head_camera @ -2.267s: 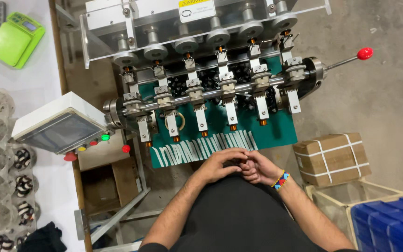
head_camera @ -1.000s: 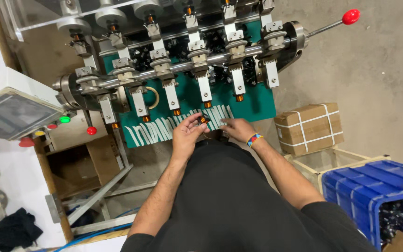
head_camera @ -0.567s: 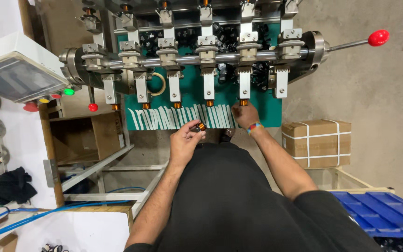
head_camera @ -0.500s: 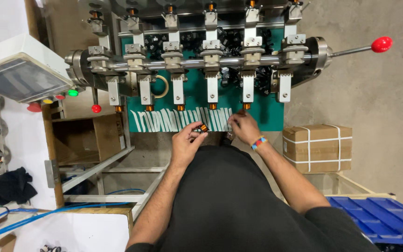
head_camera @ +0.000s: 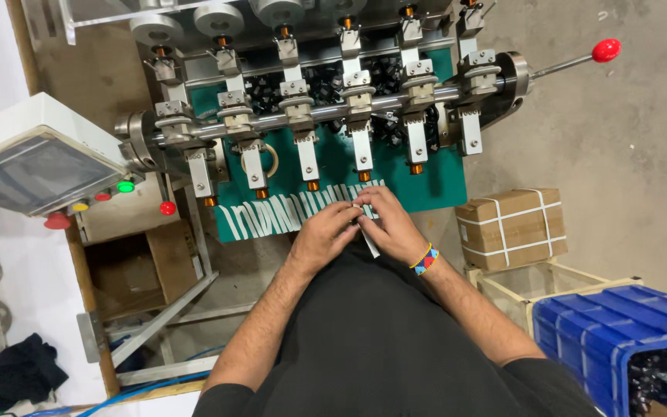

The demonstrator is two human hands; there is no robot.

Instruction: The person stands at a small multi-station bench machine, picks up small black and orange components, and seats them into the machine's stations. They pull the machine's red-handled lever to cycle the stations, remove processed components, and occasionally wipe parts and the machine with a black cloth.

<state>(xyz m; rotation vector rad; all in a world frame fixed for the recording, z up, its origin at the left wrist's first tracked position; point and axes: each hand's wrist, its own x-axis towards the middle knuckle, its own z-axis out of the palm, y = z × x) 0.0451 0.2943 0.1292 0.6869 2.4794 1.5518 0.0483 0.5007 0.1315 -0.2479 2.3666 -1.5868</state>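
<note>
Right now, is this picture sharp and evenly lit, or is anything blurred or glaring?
Head view: even, soft lighting with faint shadows; the machine's steel shaft shows mild glare; the left hand and right hand are fairly sharp, the white strip between them slightly soft; straight edges bow near the frame's borders.

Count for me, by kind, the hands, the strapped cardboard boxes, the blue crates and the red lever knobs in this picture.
hands: 2, the left hand and the right hand
strapped cardboard box: 1
blue crate: 1
red lever knob: 1
total: 5
</note>
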